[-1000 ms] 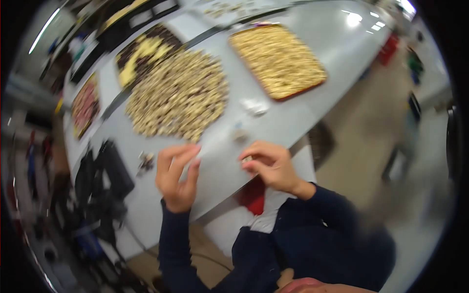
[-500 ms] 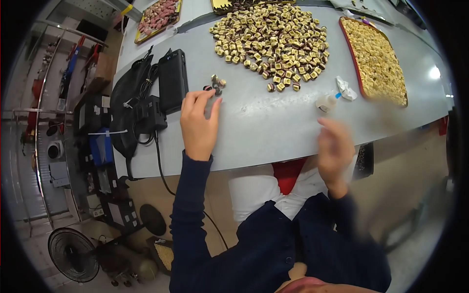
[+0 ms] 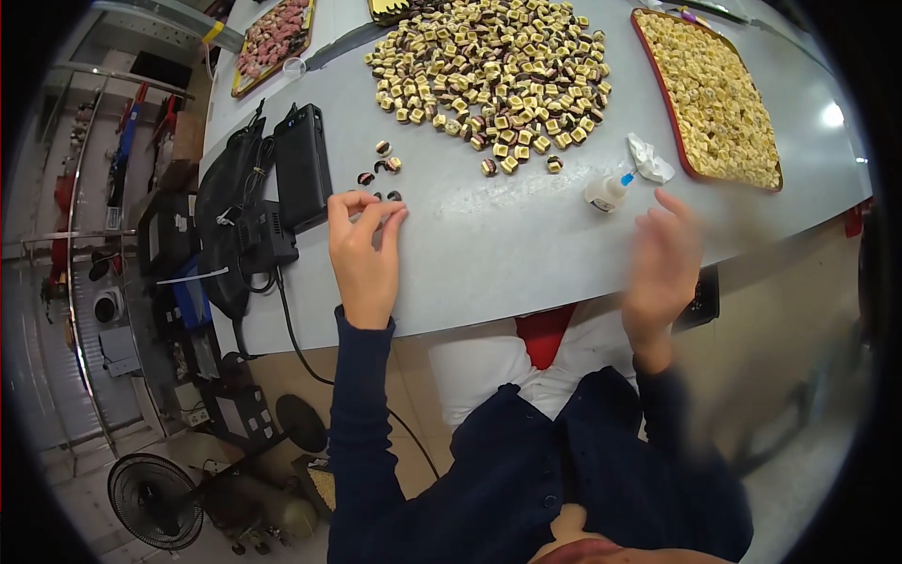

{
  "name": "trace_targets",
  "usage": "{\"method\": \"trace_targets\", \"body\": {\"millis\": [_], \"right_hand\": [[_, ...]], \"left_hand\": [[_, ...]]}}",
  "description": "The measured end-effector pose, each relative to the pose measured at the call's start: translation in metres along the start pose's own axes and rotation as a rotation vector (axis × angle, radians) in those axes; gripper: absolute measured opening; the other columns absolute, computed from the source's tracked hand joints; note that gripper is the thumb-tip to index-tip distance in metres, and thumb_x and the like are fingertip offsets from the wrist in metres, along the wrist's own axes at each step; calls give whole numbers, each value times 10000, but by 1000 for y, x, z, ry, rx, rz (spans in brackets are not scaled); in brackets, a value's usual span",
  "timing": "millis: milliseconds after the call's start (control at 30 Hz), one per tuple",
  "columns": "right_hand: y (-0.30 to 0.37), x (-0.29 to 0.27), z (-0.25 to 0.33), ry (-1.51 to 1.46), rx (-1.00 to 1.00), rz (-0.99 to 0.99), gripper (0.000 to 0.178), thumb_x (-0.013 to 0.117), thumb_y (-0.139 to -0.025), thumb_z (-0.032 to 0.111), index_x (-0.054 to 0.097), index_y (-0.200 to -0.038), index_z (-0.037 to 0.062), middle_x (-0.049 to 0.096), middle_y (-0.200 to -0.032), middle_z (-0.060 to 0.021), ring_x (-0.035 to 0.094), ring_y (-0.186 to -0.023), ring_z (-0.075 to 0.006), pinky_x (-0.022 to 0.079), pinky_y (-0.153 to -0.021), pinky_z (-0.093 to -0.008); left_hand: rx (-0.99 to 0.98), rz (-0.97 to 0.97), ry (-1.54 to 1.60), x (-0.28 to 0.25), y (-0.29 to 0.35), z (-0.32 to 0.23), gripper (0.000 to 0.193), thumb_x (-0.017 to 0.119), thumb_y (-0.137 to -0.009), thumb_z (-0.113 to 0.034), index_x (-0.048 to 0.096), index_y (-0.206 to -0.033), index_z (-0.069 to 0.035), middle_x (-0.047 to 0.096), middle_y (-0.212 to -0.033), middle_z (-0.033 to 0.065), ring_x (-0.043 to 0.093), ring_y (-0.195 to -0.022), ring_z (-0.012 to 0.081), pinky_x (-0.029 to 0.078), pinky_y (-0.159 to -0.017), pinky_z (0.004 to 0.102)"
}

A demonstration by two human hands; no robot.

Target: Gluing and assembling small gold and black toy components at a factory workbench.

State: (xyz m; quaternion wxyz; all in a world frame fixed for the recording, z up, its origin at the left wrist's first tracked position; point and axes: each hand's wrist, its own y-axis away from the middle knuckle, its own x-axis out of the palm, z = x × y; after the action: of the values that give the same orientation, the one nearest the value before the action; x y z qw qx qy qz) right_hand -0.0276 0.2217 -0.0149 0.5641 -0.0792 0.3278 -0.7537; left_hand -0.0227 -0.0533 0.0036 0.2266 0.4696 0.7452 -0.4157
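Note:
My left hand is at the left of the table, thumb and forefinger pinched on a small dark piece, mostly hidden at the fingertips. Just beyond lie a few loose small dark-and-cream pieces. My right hand, blurred by motion, hovers over the table's near edge with its fingers apart and nothing seen in them. Closest to it is a small clear bottle with a blue tip, tilted beside a crumpled white tissue. A wide pile of cream-and-dark small square pieces spreads farther back.
At the right lies a red-rimmed tray full of cream pieces. A yellow-edged tray of pink pieces is at the far left. A black box-shaped device and a black bag with cables lie left of my left hand.
My left hand has drawn back a little toward me and left, away from the loose pieces. My right hand has moved slightly right. The view has shifted, so the table's things appear moved left.

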Motion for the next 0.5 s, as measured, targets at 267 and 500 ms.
{"method": "trace_targets", "body": {"millis": [267,500], "right_hand": [[-17,8,4,18,11,236,414,569,-791,-35,447,-1186,-10,489,-1233,-174,497,-1097,-243,420,-904,-331],[-17,15,-18,-115,172,320,419,614,-803,-13,451,-1188,-9,541,-1159,-153,595,-954,-224,463,-811,-294]], "left_hand": [[29,55,10,-4,26,-8,121,669,-725,18,624,-832,-18,600,-874,85,563,-821,240,456,-715,306],[-91,-92,211,1,29,-18,194,670,-702,62,609,-875,-3,618,-864,97,604,-742,196,495,-698,277]]}}
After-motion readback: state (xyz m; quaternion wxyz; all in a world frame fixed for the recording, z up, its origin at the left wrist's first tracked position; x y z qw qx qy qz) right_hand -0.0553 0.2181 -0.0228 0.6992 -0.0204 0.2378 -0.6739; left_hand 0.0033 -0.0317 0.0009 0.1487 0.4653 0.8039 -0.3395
